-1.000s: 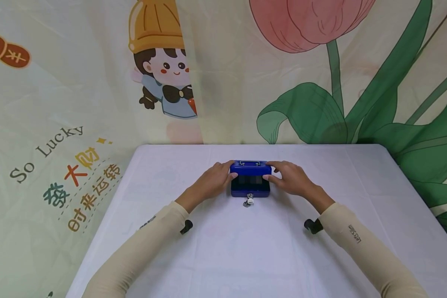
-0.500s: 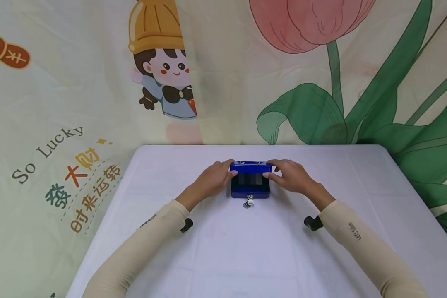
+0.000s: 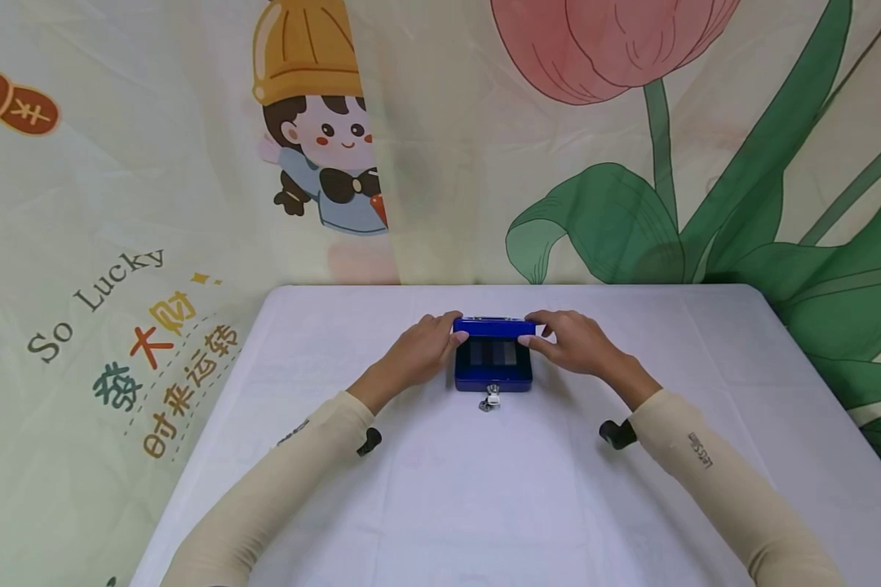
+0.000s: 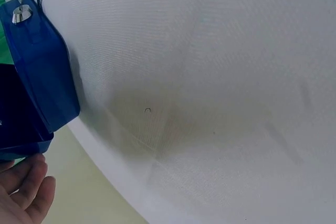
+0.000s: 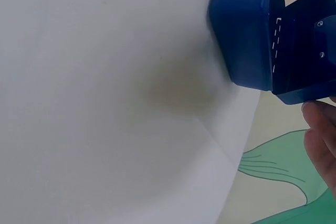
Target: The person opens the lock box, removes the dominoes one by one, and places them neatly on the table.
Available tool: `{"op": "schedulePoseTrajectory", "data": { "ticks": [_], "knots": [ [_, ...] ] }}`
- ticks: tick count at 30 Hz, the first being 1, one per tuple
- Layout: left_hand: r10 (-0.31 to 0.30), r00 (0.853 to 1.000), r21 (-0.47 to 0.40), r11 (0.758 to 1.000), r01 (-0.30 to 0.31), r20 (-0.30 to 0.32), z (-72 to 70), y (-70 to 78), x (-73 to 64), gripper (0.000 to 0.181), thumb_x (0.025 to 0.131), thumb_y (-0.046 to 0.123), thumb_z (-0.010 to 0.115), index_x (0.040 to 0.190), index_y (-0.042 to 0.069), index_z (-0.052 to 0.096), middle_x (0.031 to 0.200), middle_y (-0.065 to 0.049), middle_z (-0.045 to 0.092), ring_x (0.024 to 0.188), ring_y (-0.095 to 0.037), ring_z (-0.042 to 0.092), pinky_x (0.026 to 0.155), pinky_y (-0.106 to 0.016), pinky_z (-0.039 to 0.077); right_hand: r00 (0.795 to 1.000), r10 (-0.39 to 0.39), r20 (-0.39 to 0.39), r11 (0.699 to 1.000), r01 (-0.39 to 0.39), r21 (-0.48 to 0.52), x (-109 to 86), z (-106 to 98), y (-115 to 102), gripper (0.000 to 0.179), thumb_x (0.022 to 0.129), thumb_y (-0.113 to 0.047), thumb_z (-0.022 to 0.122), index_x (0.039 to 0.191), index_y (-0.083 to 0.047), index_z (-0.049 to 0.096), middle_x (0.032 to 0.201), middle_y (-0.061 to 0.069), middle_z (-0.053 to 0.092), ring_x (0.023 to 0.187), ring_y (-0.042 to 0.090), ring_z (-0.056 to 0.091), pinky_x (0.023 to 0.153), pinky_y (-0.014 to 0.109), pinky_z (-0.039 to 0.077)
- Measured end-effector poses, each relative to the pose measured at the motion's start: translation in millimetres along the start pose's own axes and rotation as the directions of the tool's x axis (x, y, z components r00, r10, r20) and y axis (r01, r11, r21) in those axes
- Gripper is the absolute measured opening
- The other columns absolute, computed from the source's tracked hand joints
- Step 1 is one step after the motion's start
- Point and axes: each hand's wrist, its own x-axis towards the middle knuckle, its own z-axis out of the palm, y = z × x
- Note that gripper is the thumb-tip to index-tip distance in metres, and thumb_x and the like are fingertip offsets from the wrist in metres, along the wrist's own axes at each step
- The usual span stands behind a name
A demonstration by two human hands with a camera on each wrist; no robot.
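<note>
A small blue metal cash box [image 3: 493,385] stands at the far middle of the table, its lid [image 3: 493,328] tilted up and back. Keys [image 3: 490,401] hang from the lock at its front. My left hand [image 3: 422,352] pinches the lid's left end, thumb in front and fingers behind. At the other end my right hand [image 3: 576,346] holds the lid likewise. Screws show on the lid's inside in the right wrist view, where the right fingers [image 5: 321,135] touch its edge. Grey panels show through the gap under the lid; the rest inside is dark.
A white cloth covers the table [image 3: 484,489]. Directly behind its far edge hangs a printed curtain [image 3: 440,163] with a cartoon child, a tulip and lettering. Dark camera mounts [image 3: 618,436] sit below both wrists.
Both hands have tipped the lid further up and back. The handle on top now shows less, and more of the box's inside shows. The box stays in place.
</note>
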Motion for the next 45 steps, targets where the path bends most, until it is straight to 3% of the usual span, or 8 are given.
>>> {"op": "schedulePoseTrajectory", "data": {
  "ticks": [13, 30, 42, 45],
  "knots": [
    [0.0, 1.0, -0.021, 1.0, 0.0, -0.001, -1.9, -1.1, 2.9, 0.059, 0.109, 0.046, 0.025, 0.15, 0.005, 0.039, 0.138, -0.017, 0.06, 0.125, -0.032, 0.053, 0.107, -0.048, 0.045, 1.0, 0.005, 0.012, 1.0, -0.005, -0.001, 4.2, -5.0, -1.1, 0.052, 0.098, -0.045, 0.062, 0.134, -0.008, 0.063, 0.112, 0.008, 0.074, 0.099, 0.025, 0.067, 0.08, 0.04, 0.056],
    [-0.023, 1.0, -0.07, 0.997, 0.024, 0.012, -5.5, -3.6, 11.9, 0.059, 0.109, 0.046, 0.026, 0.147, 0.004, 0.04, 0.126, -0.018, 0.062, 0.123, -0.033, 0.055, 0.106, -0.049, 0.046, 1.0, 0.004, -0.005, 1.0, -0.004, 0.027, 11.8, -7.6, 1.9, 0.051, 0.098, -0.044, 0.062, 0.132, -0.006, 0.063, 0.118, 0.012, 0.073, 0.102, 0.028, 0.067, 0.084, 0.043, 0.056],
    [-0.033, 0.999, -0.133, 0.991, 0.033, 0.003, -4.4, -7.5, 21.9, 0.061, 0.109, 0.048, 0.024, 0.142, 0.001, 0.044, 0.109, -0.012, 0.063, 0.104, -0.027, 0.059, 0.097, -0.044, 0.051, 0.999, 0.044, 0.014, 0.997, -0.045, 0.07, 18.2, -8.1, 7.5, 0.057, 0.1, -0.046, 0.059, 0.138, -0.003, 0.059, 0.121, 0.014, 0.071, 0.107, 0.028, 0.065, 0.088, 0.045, 0.055],
    [-0.05, 0.999, -0.149, 0.988, 0.05, 0.007, -4.7, -7.4, 24.3, 0.062, 0.109, 0.049, 0.022, 0.142, 0.001, 0.044, 0.111, -0.013, 0.064, 0.105, -0.028, 0.059, 0.098, -0.044, 0.05, 0.998, 0.06, 0.018, 0.994, -0.061, 0.095, 19.0, -8.2, 7.9, 0.057, 0.1, -0.046, 0.058, 0.14, -0.004, 0.057, 0.124, 0.014, 0.07, 0.11, 0.029, 0.064, 0.09, 0.045, 0.055]
  ]
}}
